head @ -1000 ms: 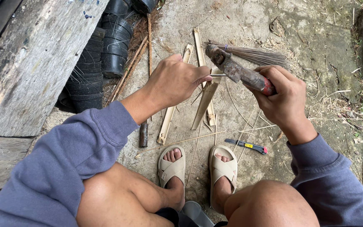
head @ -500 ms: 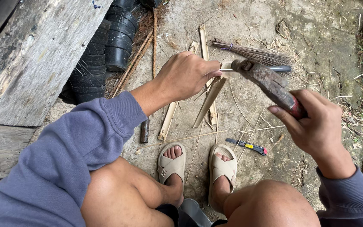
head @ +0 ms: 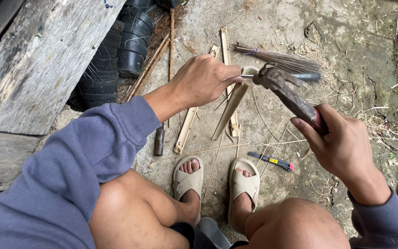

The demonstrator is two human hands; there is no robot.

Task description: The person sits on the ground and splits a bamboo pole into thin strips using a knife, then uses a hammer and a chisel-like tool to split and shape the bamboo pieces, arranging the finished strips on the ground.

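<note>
- The left hand (head: 203,80) is closed in a pinch on the upper end of a split bamboo strip (head: 229,110), which slants down toward the ground in front of the sandalled feet (head: 187,177).
- The right hand (head: 342,147) is wrapped shut around the reddish handle of a heavy, dark chopping knife (head: 286,92), whose head meets the strip's top end just beside the left fingertips.
- The strip looks light, stiff and likely to splinter along its grain; its split edges may be sharp, so a hold on the flat faces, back from the blade, seems safest.
- The knife looks top-heavy; a full fist low on the handle suits it.
- More bamboo pieces (head: 225,46), a bundle of thin sticks (head: 277,57) and a small utility cutter (head: 270,161) lie on the ground nearby.
</note>
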